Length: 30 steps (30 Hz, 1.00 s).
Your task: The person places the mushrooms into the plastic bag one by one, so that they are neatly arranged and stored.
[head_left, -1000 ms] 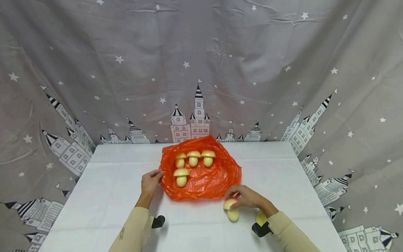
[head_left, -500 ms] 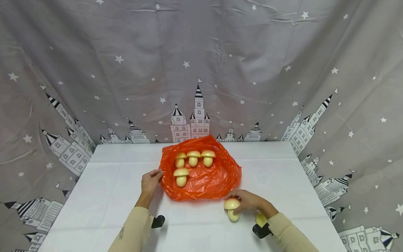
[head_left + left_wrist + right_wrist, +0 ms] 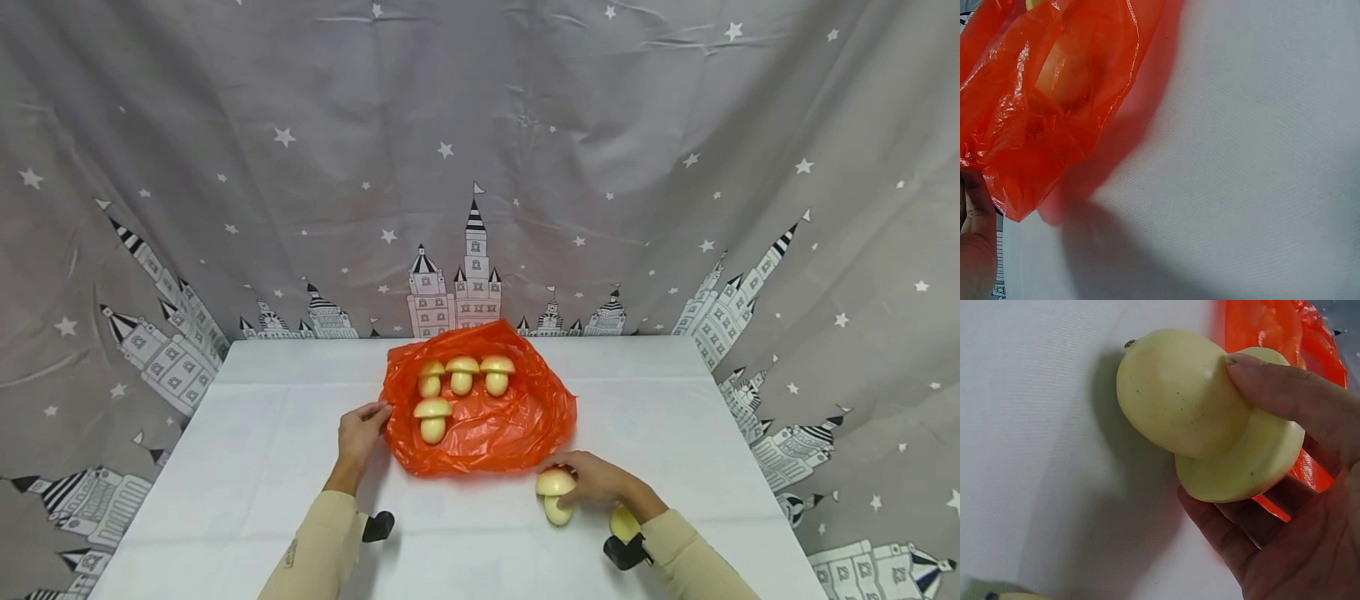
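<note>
A red-orange plastic bag (image 3: 495,446) lies spread wide on the white table, with several pale yellow model mushrooms (image 3: 432,418) inside. At the bag's left edge my left hand (image 3: 358,437) pinches the plastic; the left wrist view shows only part of that hand (image 3: 977,240) beside the bag. Just in front of the bag's right side, my right hand (image 3: 596,479) grips another mushroom (image 3: 556,497). In the right wrist view its thumb (image 3: 1285,387) lies against the mushroom's rounded stem (image 3: 1175,394), and the other fingers curl round the cap (image 3: 1241,465).
One more yellow piece (image 3: 623,523) sits on the table beneath my right wrist, partly hidden by the wrist camera (image 3: 626,552). Behind the white table (image 3: 285,400) hangs a grey curtain (image 3: 480,125) printed with stars and castles.
My right thumb has shifted from the mushroom's cap down to its stem, and the hand has dropped slightly. The left hand and the bag stay in place.
</note>
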Each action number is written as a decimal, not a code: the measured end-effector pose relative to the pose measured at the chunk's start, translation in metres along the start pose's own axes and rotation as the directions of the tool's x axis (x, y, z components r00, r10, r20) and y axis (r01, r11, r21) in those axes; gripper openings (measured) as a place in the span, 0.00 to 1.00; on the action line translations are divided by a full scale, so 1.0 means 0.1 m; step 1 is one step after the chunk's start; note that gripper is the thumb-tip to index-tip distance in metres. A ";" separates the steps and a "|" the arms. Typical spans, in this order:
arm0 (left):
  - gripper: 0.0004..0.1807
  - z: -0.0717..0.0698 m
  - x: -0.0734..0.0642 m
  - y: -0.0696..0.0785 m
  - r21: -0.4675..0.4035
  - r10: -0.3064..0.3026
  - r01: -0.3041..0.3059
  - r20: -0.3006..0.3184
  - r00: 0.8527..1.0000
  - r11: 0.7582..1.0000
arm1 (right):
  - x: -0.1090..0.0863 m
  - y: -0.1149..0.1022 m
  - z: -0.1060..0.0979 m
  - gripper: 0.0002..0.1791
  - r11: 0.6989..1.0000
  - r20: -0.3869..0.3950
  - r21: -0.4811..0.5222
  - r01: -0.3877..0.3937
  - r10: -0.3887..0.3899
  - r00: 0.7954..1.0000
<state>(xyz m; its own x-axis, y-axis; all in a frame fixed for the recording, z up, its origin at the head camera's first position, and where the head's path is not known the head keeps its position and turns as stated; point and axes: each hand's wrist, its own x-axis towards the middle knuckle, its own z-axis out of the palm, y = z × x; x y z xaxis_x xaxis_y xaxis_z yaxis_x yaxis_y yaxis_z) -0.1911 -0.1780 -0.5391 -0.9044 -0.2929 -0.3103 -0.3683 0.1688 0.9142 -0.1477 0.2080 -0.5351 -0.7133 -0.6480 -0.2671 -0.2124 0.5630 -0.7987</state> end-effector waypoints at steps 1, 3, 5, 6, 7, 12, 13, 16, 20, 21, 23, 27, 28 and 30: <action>0.19 0.00 0.00 -0.01 -0.002 -0.002 0.002 0.001 1.000 1.000 | 0.00 0.00 0.00 0.26 1.000 -0.005 0.000 0.000 0.000 1.000; 0.19 -0.01 -0.01 -0.01 -0.004 -0.006 0.006 -0.001 1.000 1.000 | -0.01 -0.01 0.00 0.25 1.000 -0.018 0.000 0.003 -0.003 1.000; 0.19 -0.02 -0.01 -0.01 -0.010 -0.007 0.007 -0.001 1.000 1.000 | -0.02 -0.01 0.00 0.24 1.000 -0.027 0.011 0.001 -0.001 1.000; 0.19 -0.02 -0.01 -0.02 -0.010 -0.007 0.007 -0.003 1.000 1.000 | -0.03 -0.01 -0.01 0.24 1.000 -0.030 0.015 0.010 -0.009 0.999; 0.19 -0.02 -0.01 -0.02 -0.008 -0.004 0.004 -0.004 1.000 1.000 | -0.03 -0.01 -0.02 0.24 1.000 -0.033 0.020 0.020 -0.019 0.999; 0.19 -0.02 0.00 0.00 -0.005 0.017 -0.017 -0.011 1.000 1.000 | -0.05 -0.07 -0.09 0.24 0.997 -0.053 0.035 0.062 -0.060 0.997; 0.18 -0.02 0.00 0.01 -0.004 0.022 -0.022 -0.012 1.000 1.000 | -0.05 -0.09 -0.10 0.24 0.997 -0.055 0.043 0.068 -0.066 0.996; 0.18 -0.02 0.00 0.01 -0.013 0.035 -0.035 -0.015 0.999 0.999 | -0.06 -0.13 -0.14 0.25 0.995 -0.059 0.069 0.078 -0.074 0.996; 0.17 -0.02 0.01 0.01 -0.022 0.048 -0.048 -0.017 0.999 0.999 | -0.06 -0.19 -0.19 0.26 0.994 -0.060 0.070 0.079 -0.075 0.995; 0.17 -0.02 0.01 0.01 -0.021 0.048 -0.049 -0.018 0.999 0.999 | -0.06 -0.20 -0.21 0.26 0.995 -0.059 0.066 0.079 -0.075 0.995; 0.18 -0.02 0.01 0.00 -0.015 0.044 -0.044 -0.017 0.999 0.999 | -0.04 -0.23 -0.24 0.26 0.995 -0.060 0.068 0.071 -0.067 0.996; 0.18 -0.03 0.02 0.00 -0.006 0.035 -0.035 -0.013 0.999 0.999 | 0.03 -0.28 -0.29 0.26 0.995 -0.065 0.077 0.064 -0.059 0.996; 0.18 -0.03 0.02 0.00 -0.007 0.035 -0.035 -0.012 0.999 0.999 | 0.04 -0.29 -0.30 0.26 0.994 -0.068 0.085 0.064 -0.059 0.996; 0.18 -0.03 0.02 -0.01 -0.009 0.034 -0.034 -0.013 0.999 0.999 | 0.08 -0.31 -0.33 0.26 0.993 -0.066 0.093 0.076 -0.070 0.995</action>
<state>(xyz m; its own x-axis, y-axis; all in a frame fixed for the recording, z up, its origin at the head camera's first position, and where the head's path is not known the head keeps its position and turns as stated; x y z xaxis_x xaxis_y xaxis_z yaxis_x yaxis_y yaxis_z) -0.1920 -0.1814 -0.5396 -0.9136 -0.2989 -0.2756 -0.3352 0.1699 0.9267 -0.1690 0.2021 -0.4950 -0.7390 -0.6507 -0.1744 -0.2028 0.4618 -0.8635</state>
